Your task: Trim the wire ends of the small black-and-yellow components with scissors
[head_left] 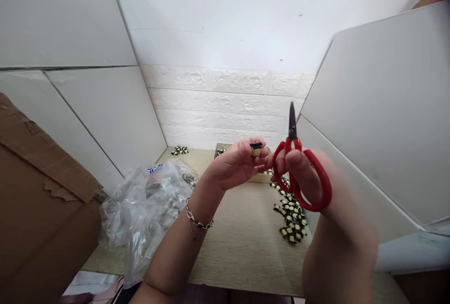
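We see left hand (235, 163) pinching small part (256, 148) at fingertips, centre, above table (239, 238). Right hand (307, 175) clenched through scissors (293, 142), blades closed, tip up, just right of part. We judge: part presented to scissors; any cut needs blades opened first. Loose parts (290, 215) near right.

a plastic bag (147, 205) is lying on the table (242, 243) left of the left hand (235, 163), a cardboard box (38, 210) further left. a tray (258, 178) is sitting behind both hands; loose parts (291, 215) are lying below the right hand (305, 172).
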`<state>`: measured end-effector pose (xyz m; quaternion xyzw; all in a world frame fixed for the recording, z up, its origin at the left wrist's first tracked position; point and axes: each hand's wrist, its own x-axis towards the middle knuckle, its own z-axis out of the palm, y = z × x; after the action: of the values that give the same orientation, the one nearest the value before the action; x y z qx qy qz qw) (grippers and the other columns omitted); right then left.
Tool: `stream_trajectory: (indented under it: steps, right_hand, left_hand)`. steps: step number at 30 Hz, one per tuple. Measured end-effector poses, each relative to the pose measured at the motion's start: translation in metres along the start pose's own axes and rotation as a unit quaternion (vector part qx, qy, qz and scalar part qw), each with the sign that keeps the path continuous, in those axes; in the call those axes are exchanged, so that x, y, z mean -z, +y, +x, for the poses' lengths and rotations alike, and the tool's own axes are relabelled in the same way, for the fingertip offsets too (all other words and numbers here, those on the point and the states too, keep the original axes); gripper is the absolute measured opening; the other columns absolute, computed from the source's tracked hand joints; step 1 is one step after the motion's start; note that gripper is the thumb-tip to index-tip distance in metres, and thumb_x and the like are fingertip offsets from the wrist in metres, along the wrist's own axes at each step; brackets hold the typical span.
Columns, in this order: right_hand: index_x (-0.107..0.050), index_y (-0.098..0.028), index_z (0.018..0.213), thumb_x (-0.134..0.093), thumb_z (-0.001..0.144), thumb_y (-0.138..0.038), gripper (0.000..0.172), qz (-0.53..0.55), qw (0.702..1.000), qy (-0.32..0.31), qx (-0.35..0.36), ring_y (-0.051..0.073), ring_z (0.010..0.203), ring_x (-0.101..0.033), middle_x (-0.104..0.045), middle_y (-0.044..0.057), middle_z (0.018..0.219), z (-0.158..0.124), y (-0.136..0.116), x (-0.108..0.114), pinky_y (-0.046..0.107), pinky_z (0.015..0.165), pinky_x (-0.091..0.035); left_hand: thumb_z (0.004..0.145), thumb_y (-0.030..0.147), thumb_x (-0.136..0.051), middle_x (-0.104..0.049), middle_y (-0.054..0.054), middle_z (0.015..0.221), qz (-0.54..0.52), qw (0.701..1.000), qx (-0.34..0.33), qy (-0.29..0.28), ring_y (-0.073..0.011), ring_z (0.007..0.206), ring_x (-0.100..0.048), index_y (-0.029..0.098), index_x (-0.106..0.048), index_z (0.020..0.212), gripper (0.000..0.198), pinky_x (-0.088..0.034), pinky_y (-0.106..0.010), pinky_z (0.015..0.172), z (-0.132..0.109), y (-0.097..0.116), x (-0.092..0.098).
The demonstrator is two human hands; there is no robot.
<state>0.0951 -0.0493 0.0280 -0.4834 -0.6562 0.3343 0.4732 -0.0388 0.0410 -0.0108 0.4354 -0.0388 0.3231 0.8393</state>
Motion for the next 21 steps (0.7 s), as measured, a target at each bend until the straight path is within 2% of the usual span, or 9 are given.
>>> stream_trajectory:
  steps: [4,8,13,18,21]
  right_hand:
    - [-0.049,-0.019,0.059,-0.036,0.077,-0.064,0.050,-0.037,0.998,0.009,0.040,0.015,0.059,-0.055,-0.054,0.003,0.058,0.007,0.014,0.005,0.025,0.047,-0.042]
    - [-0.051,-0.018,0.058,-0.039,0.079,-0.058,0.047,-0.092,0.995,0.026,0.037,0.015,0.058,-0.054,-0.055,0.003,0.059,0.010,0.016,0.007,0.024,0.045,-0.039]
    - [-0.058,-0.019,0.067,-0.053,0.077,-0.045,0.028,-0.088,0.993,0.077,0.007,0.011,0.055,-0.049,-0.055,-0.001,0.061,0.007,0.006,0.003,0.021,0.044,-0.036]
    - [-0.059,-0.020,0.070,-0.057,0.076,-0.037,0.018,-0.027,0.996,0.085,0.013,0.008,0.057,-0.047,-0.054,-0.003,0.064,0.013,0.008,0.002,0.020,0.051,-0.038]
    - [-0.058,-0.020,0.068,-0.056,0.077,-0.034,0.018,-0.007,0.996,0.077,0.033,0.008,0.059,-0.047,-0.054,-0.002,0.066,0.018,0.010,0.000,0.019,0.053,-0.038]
  left_hand:
    - [0.054,0.043,-0.075,-0.055,0.003,0.067,-0.012,1.000,0.010,0.009,-0.0081,0.069,-0.054,0.020,-0.060,0.075,0.035,-0.042,-0.024,0.073,0.001,-0.002,0.000]
    - [0.052,0.047,-0.074,-0.056,0.003,0.069,0.009,1.000,0.003,0.029,-0.0087,0.068,-0.055,0.021,-0.061,0.075,0.037,-0.044,-0.026,0.071,0.001,-0.002,0.000]
    - [0.054,0.043,-0.074,-0.060,0.004,0.066,0.083,0.989,-0.080,0.095,-0.0038,0.060,-0.052,0.021,-0.065,0.075,0.031,-0.042,-0.020,0.065,0.006,-0.002,-0.001]
    - [0.056,0.029,-0.076,-0.064,0.003,0.070,0.236,0.948,-0.173,0.124,-0.0064,0.067,-0.057,0.025,-0.068,0.076,0.021,-0.044,-0.021,0.066,0.006,0.000,-0.001]
    - [0.060,0.021,-0.074,-0.064,0.003,0.071,0.362,0.892,-0.229,0.146,-0.0073,0.067,-0.055,0.027,-0.068,0.079,0.022,-0.044,-0.023,0.065,0.003,0.003,-0.001]
